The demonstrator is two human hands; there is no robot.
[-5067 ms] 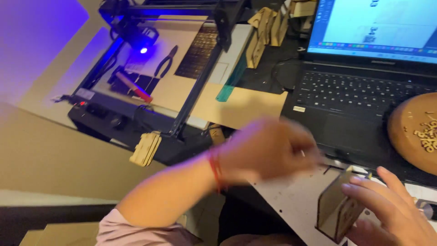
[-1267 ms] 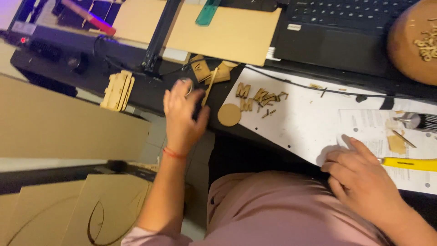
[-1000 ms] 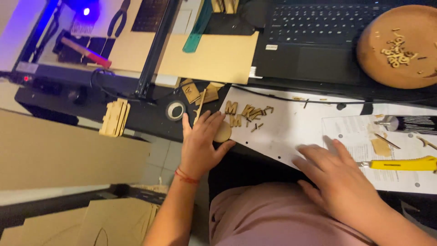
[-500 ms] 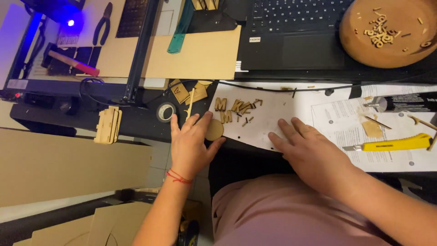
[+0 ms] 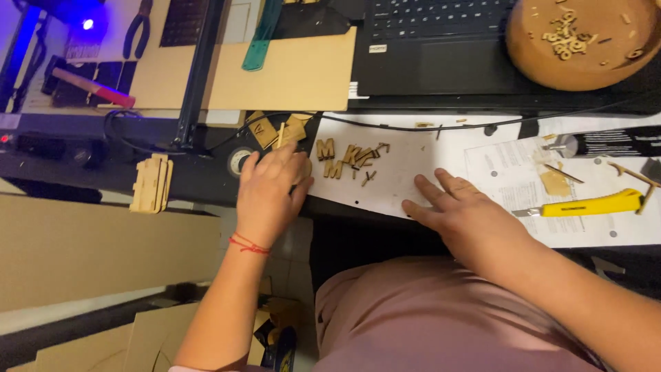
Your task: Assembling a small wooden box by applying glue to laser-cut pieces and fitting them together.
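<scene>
Head view, looking straight down at the desk edge. Left hand [image 5: 268, 193], red thread at the wrist, laid palm-down over the black desk edge, fingers loosely curled over a small round wooden disc [image 5: 305, 170], of which only a sliver peeps out at the fingertips; whether pinched or merely covered, cannot tell. Right hand [image 5: 458, 210] flat and spread on the white paper sheet [image 5: 399, 186], holding nothing.

Just right of the left fingertips, touching distance: a scatter of small laser-cut wooden letters [image 5: 341, 157] on the same sheet, strung in a loose row running left to right, with thin wooden slivers beside them. Nearer the left hand than the right; right hand below and to the right of them, fingers pointing up-left toward the row.

Letters pale brown with darker burnt edges, flat, thin, some overlapping.

Just above the left fingers: tan square wooden offcuts [image 5: 275, 129] and a small roll of tape [image 5: 239, 160]. Farther left, a stack of slotted plywood pieces [image 5: 152, 184]. At right, a yellow utility knife [image 5: 592, 204] on printed paper. Top right, a round wooden tray [image 5: 585, 52] holding more small cut pieces, resting on a black laptop [image 5: 441, 62].
</scene>
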